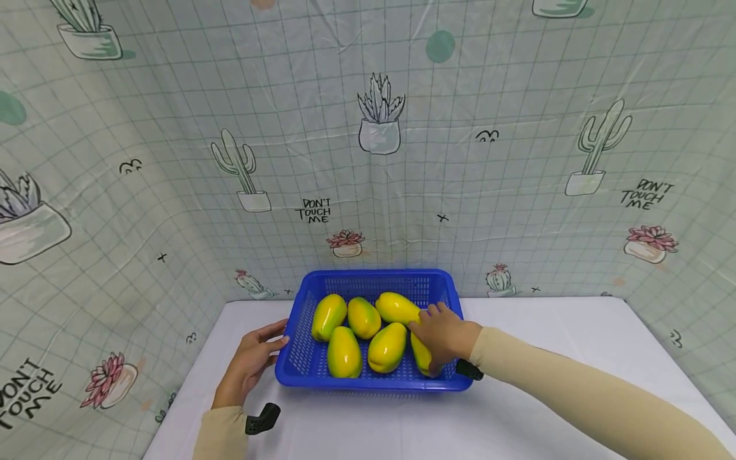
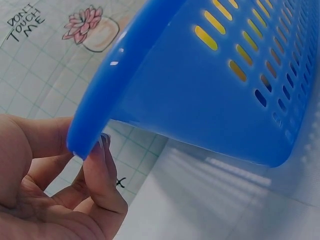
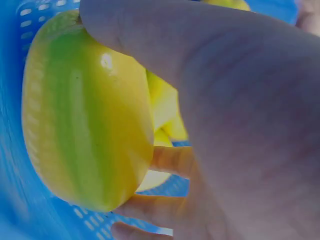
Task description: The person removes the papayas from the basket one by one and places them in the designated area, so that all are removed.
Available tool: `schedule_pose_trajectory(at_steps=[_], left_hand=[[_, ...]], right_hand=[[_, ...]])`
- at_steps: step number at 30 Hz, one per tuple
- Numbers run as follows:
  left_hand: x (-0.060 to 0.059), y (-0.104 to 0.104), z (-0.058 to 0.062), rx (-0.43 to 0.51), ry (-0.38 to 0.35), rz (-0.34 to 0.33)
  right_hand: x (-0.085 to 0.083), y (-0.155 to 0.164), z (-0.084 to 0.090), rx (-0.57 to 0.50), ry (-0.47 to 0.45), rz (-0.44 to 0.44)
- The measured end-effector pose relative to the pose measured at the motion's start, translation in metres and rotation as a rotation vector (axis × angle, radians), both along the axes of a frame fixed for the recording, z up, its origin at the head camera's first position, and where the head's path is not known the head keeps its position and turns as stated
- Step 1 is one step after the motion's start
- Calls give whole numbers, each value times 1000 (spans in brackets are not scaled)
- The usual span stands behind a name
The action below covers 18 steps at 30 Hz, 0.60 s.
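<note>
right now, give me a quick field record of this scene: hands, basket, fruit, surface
left hand: left hand rests at the left end of the blue basket, fingertips touching its rim
right hand: right hand reaches into the basket and grips the yellow-green fruit at the right
basket contents: six yellow-green fruits, five loose
surface: white table
backdrop: cactus-print curtain behind and at both sides
</note>
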State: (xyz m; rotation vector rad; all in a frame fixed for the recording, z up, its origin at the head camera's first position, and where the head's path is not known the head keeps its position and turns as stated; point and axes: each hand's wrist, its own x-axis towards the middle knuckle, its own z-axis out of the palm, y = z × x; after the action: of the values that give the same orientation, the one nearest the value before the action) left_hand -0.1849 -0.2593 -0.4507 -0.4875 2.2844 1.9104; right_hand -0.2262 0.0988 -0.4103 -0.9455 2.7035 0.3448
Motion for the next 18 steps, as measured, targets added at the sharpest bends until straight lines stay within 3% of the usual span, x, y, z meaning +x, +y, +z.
schedule_pose_trajectory(at_steps=[5,12,18], left_hand=[[0,0,0,4,-1,-1],[0,-1,0,14,-6,-7],[0,0,-2,12,-5,-8]], right_hand=[[2,18,13,-166,-13,43],[2,50,24,-372,85,104],[0,79,33,-550,102,76]])
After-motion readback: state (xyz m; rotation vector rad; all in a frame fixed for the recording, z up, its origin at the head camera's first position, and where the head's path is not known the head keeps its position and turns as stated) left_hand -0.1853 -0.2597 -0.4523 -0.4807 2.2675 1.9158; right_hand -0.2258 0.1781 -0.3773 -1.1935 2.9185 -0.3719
